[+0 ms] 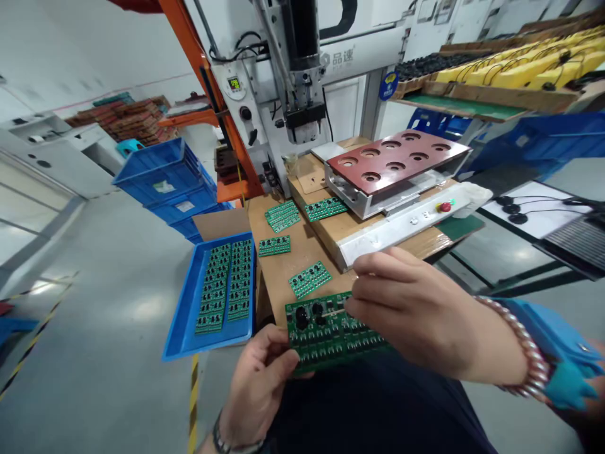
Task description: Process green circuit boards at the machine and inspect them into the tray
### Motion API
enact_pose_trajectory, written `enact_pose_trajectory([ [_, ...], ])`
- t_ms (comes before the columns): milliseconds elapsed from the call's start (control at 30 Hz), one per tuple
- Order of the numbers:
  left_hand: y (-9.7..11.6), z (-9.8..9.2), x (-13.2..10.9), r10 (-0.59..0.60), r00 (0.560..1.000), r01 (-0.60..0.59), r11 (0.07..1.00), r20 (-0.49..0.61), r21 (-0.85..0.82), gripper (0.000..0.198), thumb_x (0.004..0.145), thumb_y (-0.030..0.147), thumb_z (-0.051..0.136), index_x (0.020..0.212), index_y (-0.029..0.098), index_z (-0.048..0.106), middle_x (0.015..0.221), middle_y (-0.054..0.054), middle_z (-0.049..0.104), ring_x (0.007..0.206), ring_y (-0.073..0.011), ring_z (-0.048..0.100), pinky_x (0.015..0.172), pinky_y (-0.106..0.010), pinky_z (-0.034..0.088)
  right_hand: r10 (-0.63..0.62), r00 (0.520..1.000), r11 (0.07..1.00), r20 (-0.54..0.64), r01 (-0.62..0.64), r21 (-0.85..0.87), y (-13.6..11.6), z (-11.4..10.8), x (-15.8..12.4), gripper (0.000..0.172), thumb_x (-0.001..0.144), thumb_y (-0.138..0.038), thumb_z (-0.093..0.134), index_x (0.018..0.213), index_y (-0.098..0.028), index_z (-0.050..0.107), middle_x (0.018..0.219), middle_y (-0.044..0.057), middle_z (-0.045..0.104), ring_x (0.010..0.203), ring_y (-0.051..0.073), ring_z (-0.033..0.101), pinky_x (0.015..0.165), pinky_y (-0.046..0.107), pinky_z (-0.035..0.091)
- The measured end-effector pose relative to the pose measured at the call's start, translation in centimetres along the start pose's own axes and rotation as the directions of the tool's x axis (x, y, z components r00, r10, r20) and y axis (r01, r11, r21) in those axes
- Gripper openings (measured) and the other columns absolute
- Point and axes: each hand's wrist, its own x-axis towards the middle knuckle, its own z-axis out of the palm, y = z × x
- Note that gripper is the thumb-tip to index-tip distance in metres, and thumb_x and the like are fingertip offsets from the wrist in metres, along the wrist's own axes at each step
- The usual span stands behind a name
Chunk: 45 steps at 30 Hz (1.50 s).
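Note:
A green circuit board (321, 343) with black round components is held up close, tilted toward me. My left hand (259, 378) grips its left end, thumb on the front face and fingers behind. Over the board's right part, my right hand (401, 309) is closed in a pinch on a thin pale stick (334, 313). The stick's tip points left at the black components. Fingers of the right hand cover part of the board's top right. Just beyond it, another circuit board (311, 279) lies on the brown table (269, 277).
Several boards, including one circuit board (282, 216), lie farther back. A blue tray (182, 321) on the left holds rows of boards. Ahead stand a machine head (305, 107) and a red-brown plate with round holes (394, 157). Blue crates (155, 176) are stacked at left.

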Motion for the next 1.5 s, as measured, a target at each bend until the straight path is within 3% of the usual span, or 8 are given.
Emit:
enact_pose_trajectory([
  [167, 0.2, 0.0, -0.2, 0.014, 0.999, -0.014, 1.0, 0.033, 0.006, 0.017, 0.057, 0.019, 0.081, 0.064, 0.017, 0.066, 0.059, 0.002, 0.065, 0.055, -0.0122, 0.059, 0.05, -0.022, 0.053, 0.111, 0.984, 0.994, -0.14, -0.108, 0.027, -0.3, 0.6, -1.4, 0.018, 0.086, -0.011, 0.041, 0.079, -0.014, 0.057, 0.078, 0.007, 0.054, 0.084, 0.02, 0.043, 0.068, 0.034, 0.031],
  [333, 0.2, 0.1, -0.1, 0.043, 0.999, -0.043, 0.999, 0.027, 0.0, 0.017, 0.057, 0.018, 0.081, 0.066, 0.018, 0.068, 0.06, 0.003, 0.066, 0.055, -0.0125, 0.06, 0.051, -0.024, 0.055, 0.135, 0.969, 0.991, -0.206, -0.13, 0.039, -0.5, 1.5, -1.4, 0.015, 0.084, -0.01, 0.046, 0.079, -0.014, 0.059, 0.077, 0.007, 0.055, 0.083, 0.019, 0.043, 0.069, 0.034, 0.033],
  [1033, 0.1, 0.3, -0.1, 0.041, 0.999, -0.04, 0.998, -0.016, 0.041, 0.021, 0.054, 0.02, 0.083, 0.066, 0.018, 0.066, 0.06, 0.002, 0.064, 0.055, -0.0138, 0.06, 0.049, -0.025, 0.053, 0.116, 0.977, 0.993, -0.177, -0.114, 0.021, -1.0, 2.3, -1.8, 0.015, 0.086, -0.013, 0.045, 0.078, -0.015, 0.057, 0.079, 0.006, 0.055, 0.087, 0.02, 0.044, 0.08, 0.038, 0.036],
  [1500, 0.1, 0.2, -0.1, 0.041, 0.999, -0.042, 0.999, 0.033, 0.003, 0.018, 0.056, 0.021, 0.082, 0.066, 0.019, 0.067, 0.058, 0.003, 0.065, 0.052, -0.0128, 0.06, 0.048, -0.022, 0.052, 0.133, 0.967, 0.991, -0.216, -0.132, 0.018, -0.7, 1.9, -1.7, 0.018, 0.086, -0.012, 0.043, 0.076, -0.015, 0.057, 0.079, 0.007, 0.056, 0.092, 0.022, 0.045, 0.078, 0.038, 0.037],
])
